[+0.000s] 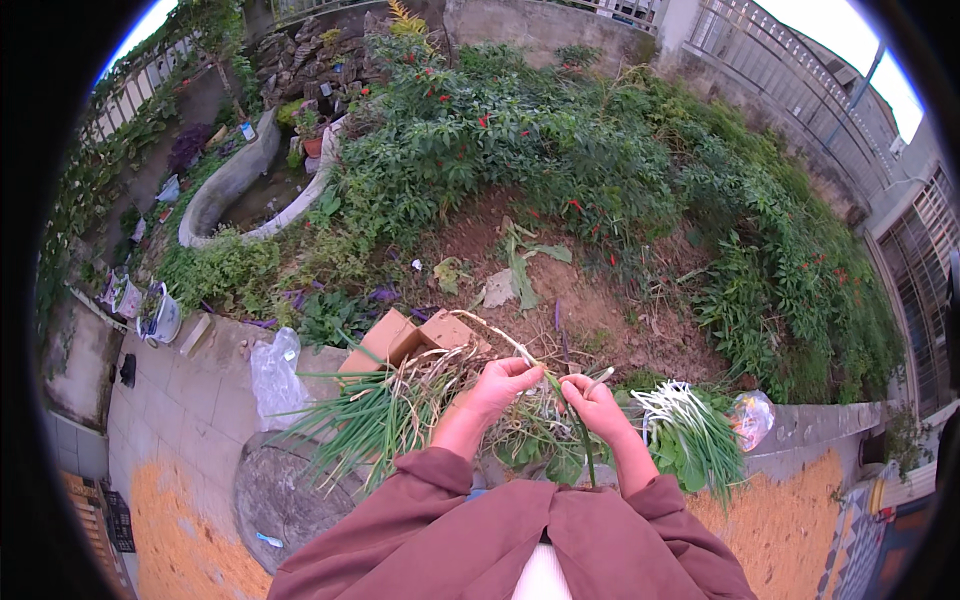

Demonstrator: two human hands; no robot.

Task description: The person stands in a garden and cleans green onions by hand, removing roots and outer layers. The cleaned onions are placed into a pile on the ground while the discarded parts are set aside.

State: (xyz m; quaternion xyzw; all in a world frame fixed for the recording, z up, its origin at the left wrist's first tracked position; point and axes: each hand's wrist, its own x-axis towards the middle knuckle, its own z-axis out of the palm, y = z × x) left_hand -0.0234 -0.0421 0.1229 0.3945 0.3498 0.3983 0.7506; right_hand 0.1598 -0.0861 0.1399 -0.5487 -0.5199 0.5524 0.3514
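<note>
My left hand (504, 390) pinches a pale, dry outer leaf that arches up from a green onion (585, 442). Close beside it on the right, my right hand (592, 401) grips the same onion, whose green leaves hang down between my forearms. Its white end sticks out above my right fingers. To the left of my left hand lies a heap of untrimmed green onions (360, 420) with brown, withered leaves. Right of my right hand is a bundle of green onions with clean white stems (675, 397), resting over broad green leaves (675, 457).
An open cardboard box (390, 337) stands behind the left heap, with a clear plastic bag (277, 379) beside it. Another plastic bag (752, 420) sits right of the white-stemmed bundle. Ahead are pepper plants (465, 142) and a curved concrete pond wall (195, 217). Orange grain (180, 525) covers paving.
</note>
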